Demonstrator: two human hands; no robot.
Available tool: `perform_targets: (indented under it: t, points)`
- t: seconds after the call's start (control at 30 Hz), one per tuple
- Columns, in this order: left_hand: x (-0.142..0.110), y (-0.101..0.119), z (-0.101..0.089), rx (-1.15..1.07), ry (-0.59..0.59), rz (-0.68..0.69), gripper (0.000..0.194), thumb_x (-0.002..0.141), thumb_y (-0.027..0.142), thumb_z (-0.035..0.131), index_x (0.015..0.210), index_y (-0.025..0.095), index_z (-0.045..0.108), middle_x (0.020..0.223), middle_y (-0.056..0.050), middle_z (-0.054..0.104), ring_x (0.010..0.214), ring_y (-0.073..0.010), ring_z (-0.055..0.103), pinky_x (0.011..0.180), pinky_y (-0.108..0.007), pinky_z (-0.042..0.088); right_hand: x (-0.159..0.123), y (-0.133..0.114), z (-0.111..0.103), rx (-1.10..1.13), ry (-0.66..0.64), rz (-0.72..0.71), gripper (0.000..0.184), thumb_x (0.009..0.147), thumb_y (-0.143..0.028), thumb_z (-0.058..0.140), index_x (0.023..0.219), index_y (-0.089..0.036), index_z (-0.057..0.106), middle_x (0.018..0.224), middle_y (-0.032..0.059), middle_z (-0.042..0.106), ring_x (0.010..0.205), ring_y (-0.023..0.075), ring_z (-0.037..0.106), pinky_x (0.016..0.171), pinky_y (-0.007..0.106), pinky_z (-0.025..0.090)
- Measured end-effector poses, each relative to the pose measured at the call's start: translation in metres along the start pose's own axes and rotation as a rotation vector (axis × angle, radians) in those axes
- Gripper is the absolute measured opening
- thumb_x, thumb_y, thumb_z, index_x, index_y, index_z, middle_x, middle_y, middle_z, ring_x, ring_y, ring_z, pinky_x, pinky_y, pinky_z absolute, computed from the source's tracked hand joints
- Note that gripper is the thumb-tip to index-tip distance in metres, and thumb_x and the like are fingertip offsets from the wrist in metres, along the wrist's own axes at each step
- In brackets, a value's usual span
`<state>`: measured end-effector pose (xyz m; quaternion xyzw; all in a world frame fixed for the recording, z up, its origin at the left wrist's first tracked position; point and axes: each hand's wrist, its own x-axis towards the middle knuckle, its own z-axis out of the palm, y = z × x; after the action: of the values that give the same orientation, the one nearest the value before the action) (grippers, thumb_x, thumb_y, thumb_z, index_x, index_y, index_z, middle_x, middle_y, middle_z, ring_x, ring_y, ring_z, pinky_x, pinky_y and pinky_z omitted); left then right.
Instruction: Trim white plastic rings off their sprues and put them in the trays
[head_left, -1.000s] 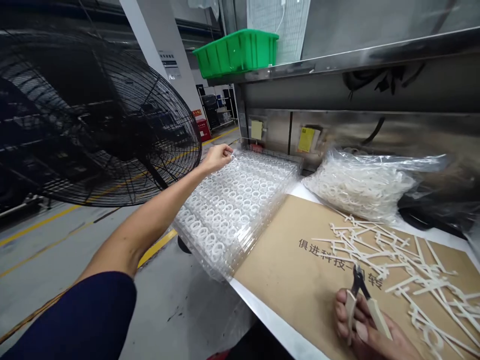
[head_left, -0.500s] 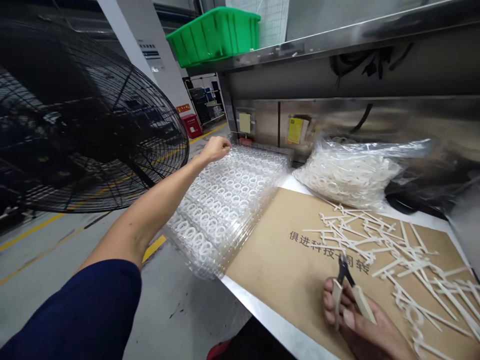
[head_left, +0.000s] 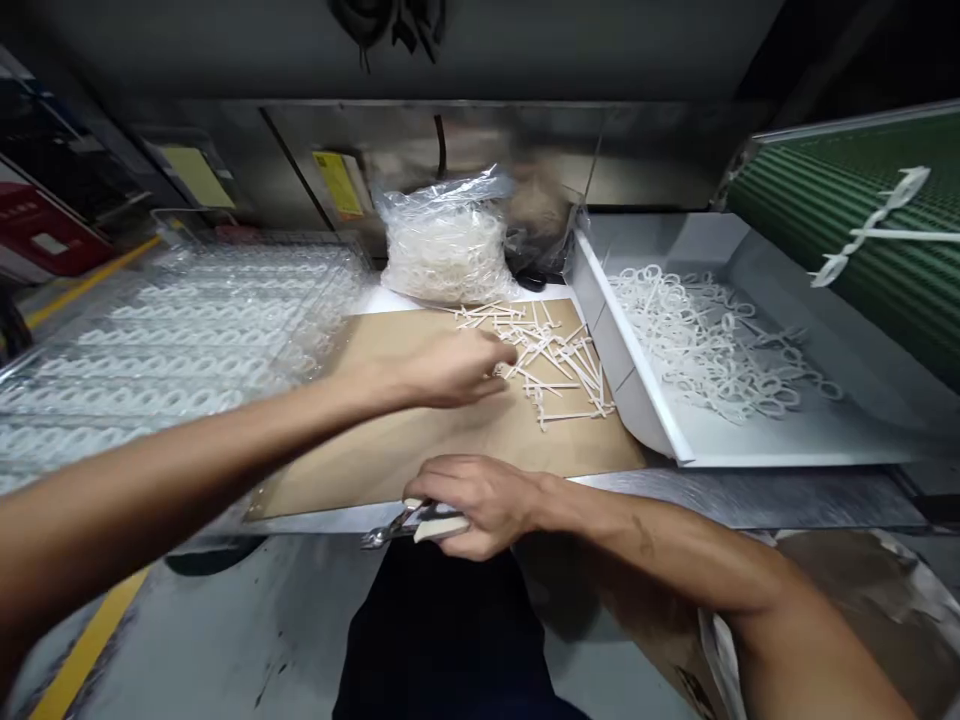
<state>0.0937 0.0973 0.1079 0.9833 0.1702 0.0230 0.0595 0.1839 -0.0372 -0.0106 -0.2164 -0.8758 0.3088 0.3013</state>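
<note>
Swung round from the earlier side-on angle, the view now faces the steel workbench square on, the left hand has crossed from the clear trays to the cardboard sheet, and the right hand has drawn back to the sheet's near edge. Everything else is placed by that sheet. Beyond it stands a steel back panel carrying a yellow label. To its right sits a white metal tray, tilted at the sheet's corner and holding a loose heap of white plastic rings. Past the tray, a green ribbed surface has a branched white plastic piece lying on it. To the sheet's left, a stack of clear plastic trays holds rows of white rings. Just behind it, a clear bag of white plastic parts slumps against the panel. On the sheet lies a small pile of white plastic runners, and the left hand hovers at its left edge, fingers half curled and loose, gripping nothing visible. The right hand is clenched around the pale handles of a pair of side cutters, whose metal tips point left, out past the sheet's near edge.
</note>
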Motion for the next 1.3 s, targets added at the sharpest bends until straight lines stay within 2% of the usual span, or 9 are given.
perform_targets:
  t: [0.13,0.27,0.37,0.47,0.6,0.73,0.93,1.1,1.3]
  points:
    - [0.037,0.027,0.046,-0.005,-0.064,0.102,0.022,0.093,0.015,0.054,0.105,0.017,0.073,0.1,-0.01,0.067,0.078,-0.0198,0.063,0.064,-0.03,0.04,0.0,-0.001,-0.001,-0.095,-0.031,-0.038,0.038,0.084,-0.024,0.062,0.12,-0.014,0.058,0.102,0.012,0.068,0.091,0.0258,0.063,0.083,0.037,0.054]
    - [0.043,0.021,0.047,-0.053,-0.102,0.17,0.017,0.093,0.016,0.057,0.094,0.018,0.073,0.101,-0.008,0.066,0.082,-0.0186,0.064,0.069,-0.029,0.043,0.001,-0.003,-0.006,-0.141,-0.033,-0.034,0.035,0.086,-0.024,0.062,0.119,-0.015,0.057,0.104,0.0114,0.069,0.092,0.0248,0.064,0.083,0.035,0.054]
    - [0.024,0.013,0.034,-0.148,-0.068,0.16,0.016,0.097,0.02,0.057,0.101,0.019,0.072,0.103,-0.008,0.068,0.087,-0.0181,0.064,0.076,-0.028,0.045,0.0,-0.003,-0.007,-0.16,-0.027,-0.042,0.035,0.086,-0.023,0.062,0.119,-0.015,0.058,0.106,0.0118,0.07,0.093,0.0246,0.065,0.084,0.034,0.054]
    - [-0.014,0.002,0.032,-0.253,-0.018,0.039,0.014,0.099,0.027,0.059,0.101,0.019,0.07,0.096,-0.005,0.07,0.085,-0.0172,0.064,0.078,-0.027,0.045,0.0,-0.004,-0.007,-0.169,-0.02,-0.055,0.035,0.085,-0.021,0.062,0.119,-0.015,0.059,0.106,0.0111,0.07,0.093,0.0242,0.065,0.085,0.034,0.054]
    - [-0.076,-0.009,0.055,-0.228,0.108,-0.219,0.017,0.099,0.033,0.058,0.101,0.02,0.069,0.099,-0.005,0.071,0.087,-0.0186,0.065,0.081,-0.03,0.049,0.0,-0.007,-0.008,-0.17,-0.015,-0.072,0.035,0.084,-0.022,0.062,0.119,-0.014,0.059,0.105,0.0108,0.069,0.093,0.0244,0.064,0.086,0.034,0.054]
    - [-0.114,-0.007,0.083,-0.243,0.197,-0.344,0.018,0.1,0.035,0.056,0.102,0.021,0.068,0.108,-0.006,0.07,0.099,-0.0211,0.065,0.092,-0.034,0.051,0.0,-0.007,-0.008,-0.154,-0.008,-0.073,0.037,0.085,-0.021,0.062,0.12,-0.015,0.059,0.107,0.012,0.069,0.096,0.0256,0.064,0.089,0.037,0.055]
    - [-0.121,-0.001,0.095,-0.288,0.251,-0.323,0.02,0.102,0.034,0.054,0.108,0.021,0.067,0.112,-0.008,0.068,0.107,-0.0225,0.062,0.097,-0.038,0.049,-0.001,-0.003,-0.005,-0.119,0.013,-0.026,0.038,0.085,-0.024,0.062,0.122,-0.016,0.057,0.109,0.0134,0.07,0.101,0.0275,0.064,0.093,0.04,0.055]
    - [-0.121,-0.001,0.102,-0.303,0.31,-0.349,0.023,0.102,0.032,0.054,0.119,0.019,0.062,0.112,-0.009,0.067,0.108,-0.0244,0.061,0.097,-0.039,0.049,0.003,-0.007,-0.014,0.053,0.158,-0.034,0.044,0.084,-0.026,0.063,0.125,-0.014,0.055,0.112,0.0146,0.068,0.102,0.0269,0.063,0.095,0.042,0.054]
    - [-0.124,0.003,0.105,-0.435,0.418,-0.41,0.021,0.1,0.032,0.058,0.114,0.019,0.066,0.109,-0.008,0.066,0.103,-0.023,0.062,0.093,-0.037,0.049,0.005,-0.014,-0.032,0.263,0.237,0.148,0.039,0.088,-0.031,0.062,0.124,-0.016,0.059,0.11,0.0114,0.066,0.098,0.0258,0.063,0.092,0.043,0.053]
